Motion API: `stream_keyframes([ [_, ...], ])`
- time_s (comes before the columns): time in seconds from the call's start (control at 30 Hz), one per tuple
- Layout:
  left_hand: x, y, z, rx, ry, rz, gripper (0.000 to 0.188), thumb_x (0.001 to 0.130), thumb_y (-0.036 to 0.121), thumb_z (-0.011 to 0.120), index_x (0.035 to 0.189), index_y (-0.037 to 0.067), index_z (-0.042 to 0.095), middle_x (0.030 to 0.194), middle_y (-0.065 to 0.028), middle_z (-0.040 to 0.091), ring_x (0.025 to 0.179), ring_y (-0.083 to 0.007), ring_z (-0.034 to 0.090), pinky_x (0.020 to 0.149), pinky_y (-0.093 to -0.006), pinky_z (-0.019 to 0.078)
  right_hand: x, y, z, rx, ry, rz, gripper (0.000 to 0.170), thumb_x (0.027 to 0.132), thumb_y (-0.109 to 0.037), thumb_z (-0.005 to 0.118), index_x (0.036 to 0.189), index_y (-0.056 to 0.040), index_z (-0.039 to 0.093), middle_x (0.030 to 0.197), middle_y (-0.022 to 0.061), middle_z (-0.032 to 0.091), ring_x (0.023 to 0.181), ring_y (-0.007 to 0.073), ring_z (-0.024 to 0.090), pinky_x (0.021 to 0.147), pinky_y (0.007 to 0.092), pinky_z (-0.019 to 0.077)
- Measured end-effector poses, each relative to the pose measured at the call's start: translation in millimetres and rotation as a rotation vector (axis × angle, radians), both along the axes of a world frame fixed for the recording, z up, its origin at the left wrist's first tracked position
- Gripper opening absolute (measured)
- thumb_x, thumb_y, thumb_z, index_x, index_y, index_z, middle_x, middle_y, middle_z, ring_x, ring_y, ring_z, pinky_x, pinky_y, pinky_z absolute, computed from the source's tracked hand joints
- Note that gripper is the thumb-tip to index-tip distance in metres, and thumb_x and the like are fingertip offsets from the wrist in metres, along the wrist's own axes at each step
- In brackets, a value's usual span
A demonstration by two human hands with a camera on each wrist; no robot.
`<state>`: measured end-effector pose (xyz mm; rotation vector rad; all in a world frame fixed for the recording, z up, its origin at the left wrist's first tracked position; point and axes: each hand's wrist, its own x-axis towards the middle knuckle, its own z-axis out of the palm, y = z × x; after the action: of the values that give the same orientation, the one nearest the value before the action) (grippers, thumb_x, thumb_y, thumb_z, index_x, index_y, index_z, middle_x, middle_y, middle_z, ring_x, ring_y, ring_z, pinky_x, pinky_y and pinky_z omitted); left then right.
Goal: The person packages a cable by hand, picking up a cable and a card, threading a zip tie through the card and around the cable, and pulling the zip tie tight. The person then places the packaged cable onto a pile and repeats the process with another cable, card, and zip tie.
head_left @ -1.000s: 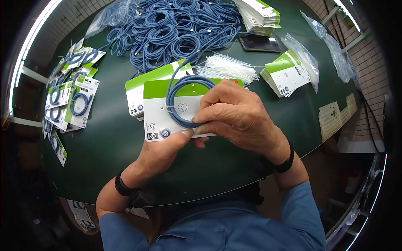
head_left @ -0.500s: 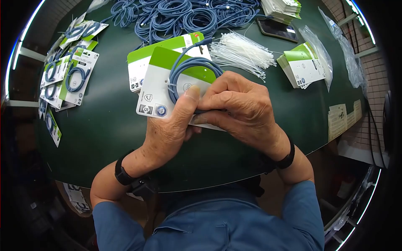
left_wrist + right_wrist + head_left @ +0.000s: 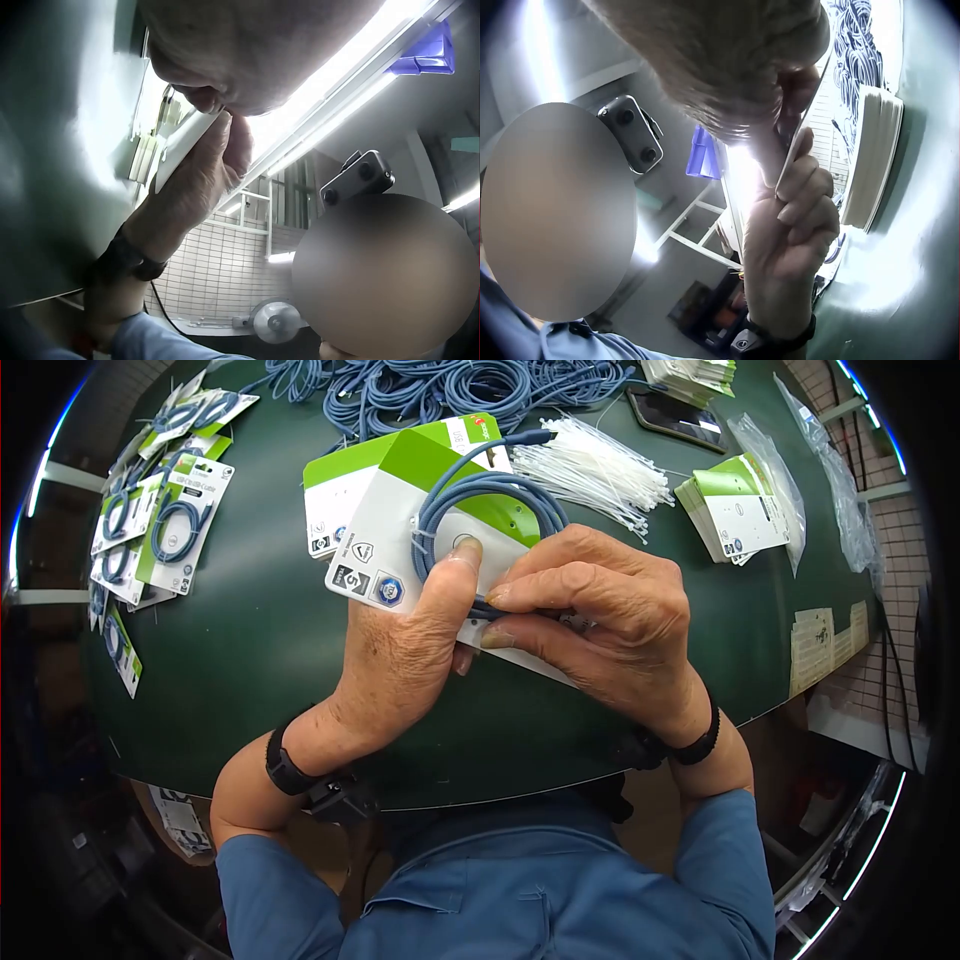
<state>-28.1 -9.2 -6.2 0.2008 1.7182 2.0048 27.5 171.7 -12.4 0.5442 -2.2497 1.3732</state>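
Observation:
A coiled blue cable (image 3: 490, 482) lies against a green-and-white packaging card (image 3: 378, 525), with a white tie on the coil's left side and its plug end (image 3: 530, 438) sticking out at upper right. My left hand (image 3: 395, 660) grips the card from below, thumb pressed on its face inside the coil, other fingers behind. At the coil's lower right, my right hand (image 3: 615, 605) pinches the cable between thumb and forefinger. In the right wrist view the card (image 3: 799, 146) shows edge-on, the left hand's fingers (image 3: 806, 187) curled behind it.
A stack of cards (image 3: 330, 490) sits behind the held one, beside loose white cable ties (image 3: 600, 470). Many blue cable coils (image 3: 420, 390) fill the far table. Finished-looking carded cables (image 3: 180, 530) pile up at left; a phone (image 3: 678, 418) and another card stack (image 3: 735, 510) stand at right.
The card has tilted clockwise and sits higher in the head view. My left thumb has moved from its lower edge up onto its face. My right hand still pinches the cable's lower right.

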Motion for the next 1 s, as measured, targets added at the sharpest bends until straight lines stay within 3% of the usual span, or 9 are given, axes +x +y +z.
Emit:
stream_keyframes([
  [0.37, -2, -3, 1, -0.05, 0.039, -0.027, 0.028, 0.102, 0.018, 0.062, 0.122, 0.001, 0.054, 0.086, -0.0053, 0.062, 0.052, -0.0084, 0.054, 0.04, -0.0233, 0.042, 3, -9, -5, -0.045, -0.018, -0.047, 0.028, 0.072, 0.002, 0.091, 0.096, -0.0018, 0.077, 0.09, 0.0119, 0.074, 0.08, 0.0187, 0.073, 0.067, 0.0288, 0.0596],
  [0.7, -10, -4, 6, -0.073, 0.17, 0.092, 0.022, 0.102, 0.015, 0.064, 0.118, 0.001, 0.057, 0.085, -0.0045, 0.063, 0.052, -0.0079, 0.054, 0.04, -0.0235, 0.0412, 0, 6, 8, -0.044, 0.248, -0.156, 0.024, 0.074, 0.002, 0.089, 0.094, -0.0029, 0.076, 0.096, 0.0117, 0.073, 0.079, 0.0182, 0.069, 0.067, 0.0305, 0.0559],
  [0.77, -25, -12, 4, -0.006, 0.209, 0.135, 0.02, 0.102, 0.015, 0.064, 0.116, 0.002, 0.057, 0.084, -0.0042, 0.063, 0.052, -0.0076, 0.053, 0.04, -0.0234, 0.0404, -2, 31, 8, 0.044, 0.219, -0.435, 0.02, 0.078, 0.001, 0.087, 0.094, -0.0026, 0.076, 0.093, 0.0086, 0.07, 0.076, 0.0187, 0.066, 0.065, 0.0287, 0.0532],
  [0.8, -31, -15, 3, 0.024, 0.228, 0.155, 0.019, 0.102, 0.015, 0.064, 0.116, 0.002, 0.057, 0.084, -0.004, 0.063, 0.052, -0.0074, 0.053, 0.04, -0.0233, 0.04, -6, 43, 4, 0.045, 0.219, -0.433, 0.02, 0.078, 0.001, 0.087, 0.094, -0.0026, 0.076, 0.093, 0.0086, 0.07, 0.076, 0.0187, 0.066, 0.065, 0.0287, 0.0532],
  [0.87, -41, -18, 4, 0.05, 0.231, 0.189, 0.019, 0.103, 0.015, 0.063, 0.116, 0.003, 0.057, 0.083, -0.0038, 0.063, 0.051, -0.0074, 0.052, 0.04, -0.0231, 0.0395, -15, 67, -9, 0.169, -0.106, -0.505, 0.016, 0.08, -0.002, 0.085, 0.093, -0.003, 0.076, 0.089, 0.0078, 0.069, 0.08, 0.0223, 0.066, 0.068, 0.0315, 0.0533],
  [0.9, -46, -19, 5, 0.075, 0.234, 0.222, 0.018, 0.103, 0.015, 0.063, 0.116, 0.003, 0.057, 0.083, -0.0037, 0.063, 0.051, -0.0073, 0.052, 0.04, -0.023, 0.039, -18, 74, -15, 0.173, -0.105, -0.507, 0.016, 0.08, -0.002, 0.085, 0.093, -0.003, 0.076, 0.089, 0.0078, 0.069, 0.08, 0.0223, 0.066, 0.068, 0.0315, 0.0533],
  [1.0, -56, -16, 4, 0.136, 0.218, 0.273, 0.018, 0.103, 0.015, 0.063, 0.116, 0.004, 0.057, 0.082, -0.0034, 0.063, 0.05, -0.0072, 0.052, 0.039, -0.0226, 0.0384, -26, 86, -34, 0.483, -0.097, -0.524, 0.015, 0.082, -0.008, 0.083, 0.094, -0.005, 0.077, 0.092, 0.0075, 0.07, 0.088, 0.0258, 0.067, 0.075, 0.0351, 0.0542],
])
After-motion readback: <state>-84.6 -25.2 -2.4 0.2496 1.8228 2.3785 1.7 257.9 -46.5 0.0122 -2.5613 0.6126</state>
